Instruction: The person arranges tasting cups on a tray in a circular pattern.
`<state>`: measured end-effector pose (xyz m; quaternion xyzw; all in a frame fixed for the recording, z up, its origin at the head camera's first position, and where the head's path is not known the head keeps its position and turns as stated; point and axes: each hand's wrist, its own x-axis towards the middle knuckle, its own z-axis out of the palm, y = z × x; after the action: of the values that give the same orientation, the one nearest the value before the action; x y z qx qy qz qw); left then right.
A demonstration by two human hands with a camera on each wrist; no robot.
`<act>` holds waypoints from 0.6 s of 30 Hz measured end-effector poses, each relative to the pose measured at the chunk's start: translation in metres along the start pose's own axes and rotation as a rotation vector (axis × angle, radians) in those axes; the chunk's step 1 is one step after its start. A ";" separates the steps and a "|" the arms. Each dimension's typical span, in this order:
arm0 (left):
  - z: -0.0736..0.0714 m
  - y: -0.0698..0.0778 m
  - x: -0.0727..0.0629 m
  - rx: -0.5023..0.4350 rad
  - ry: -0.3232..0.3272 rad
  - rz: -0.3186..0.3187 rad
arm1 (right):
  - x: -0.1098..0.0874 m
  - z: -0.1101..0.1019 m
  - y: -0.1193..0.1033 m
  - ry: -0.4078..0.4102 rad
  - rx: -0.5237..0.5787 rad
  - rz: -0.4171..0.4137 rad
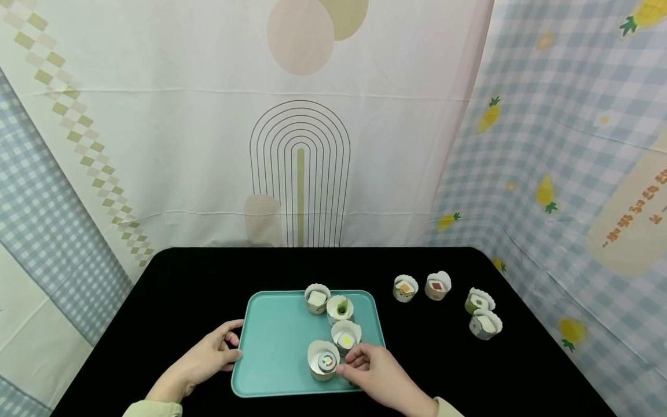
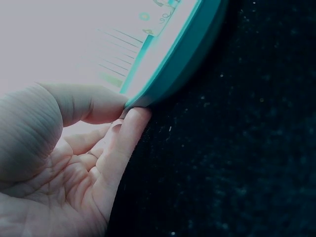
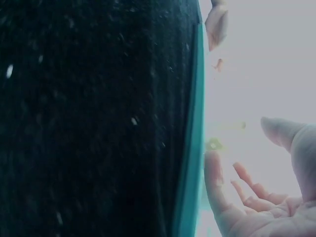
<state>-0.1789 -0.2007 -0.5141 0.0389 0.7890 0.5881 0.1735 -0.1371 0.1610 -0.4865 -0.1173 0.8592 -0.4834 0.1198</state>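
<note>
My left hand (image 1: 203, 358) pinches the left rim of a teal tray (image 1: 276, 347) between thumb and fingers, as the left wrist view confirms. Toward the tray's right side stand paper cups. The front one (image 1: 315, 351) holds a sushi-roll-like piece; behind it is a cup with a yellow-centred white piece (image 1: 346, 340). Farther back are a cup with a green-topped piece (image 1: 341, 308) and a cup with a white piece (image 1: 317, 298). Beside the front cup is my right hand (image 1: 383, 373), thumb and fingers apart; contact with the cup cannot be made out. Glare washes out the right wrist view.
Right of the tray, on the black table (image 1: 432, 359), stand a cup with an orange-topped piece (image 1: 405, 288), a cup with a red-topped piece (image 1: 438, 286), a green-patterned cup (image 1: 478, 300) and a grey cup (image 1: 486, 325). A patterned curtain (image 1: 208, 145) hangs behind.
</note>
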 end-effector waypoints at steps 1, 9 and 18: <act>0.000 0.000 0.000 0.000 0.000 0.002 | -0.001 -0.003 0.000 0.001 -0.002 -0.004; -0.001 -0.003 0.001 -0.003 -0.001 0.009 | -0.005 -0.032 0.009 0.074 -0.056 -0.045; 0.000 -0.003 0.002 -0.004 0.000 0.002 | -0.009 -0.067 0.029 0.251 -0.014 0.052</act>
<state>-0.1802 -0.2013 -0.5170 0.0391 0.7877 0.5899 0.1731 -0.1525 0.2322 -0.4769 -0.0343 0.8736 -0.4848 0.0230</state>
